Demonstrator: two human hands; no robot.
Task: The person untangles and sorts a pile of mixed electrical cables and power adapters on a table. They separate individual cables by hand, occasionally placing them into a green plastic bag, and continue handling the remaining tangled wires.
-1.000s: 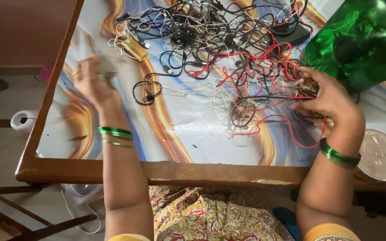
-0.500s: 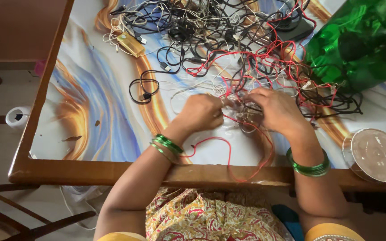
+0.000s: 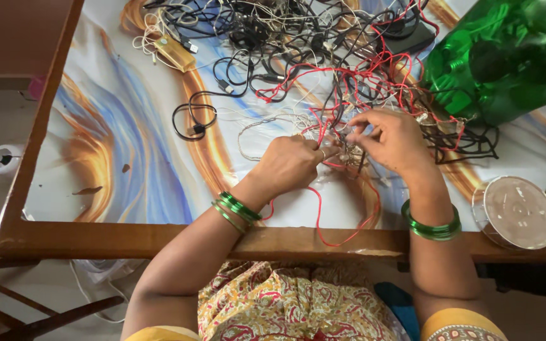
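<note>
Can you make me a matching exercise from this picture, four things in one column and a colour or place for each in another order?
Things:
1. red wire
2. yellow adapter
3. clear round lid
4. black cable loop

Descriptions:
A. at the table's right front edge
B. loops over the table's front edge, between the wrists
C. left of the hands, coiled alone
D. far left of the cable pile

Pairs: 1-B, 2-D, 3-A, 4-C

Left hand point(image 3: 289, 163) and right hand point(image 3: 392, 139) pinch tangled red wire point(image 3: 342, 126).
</note>
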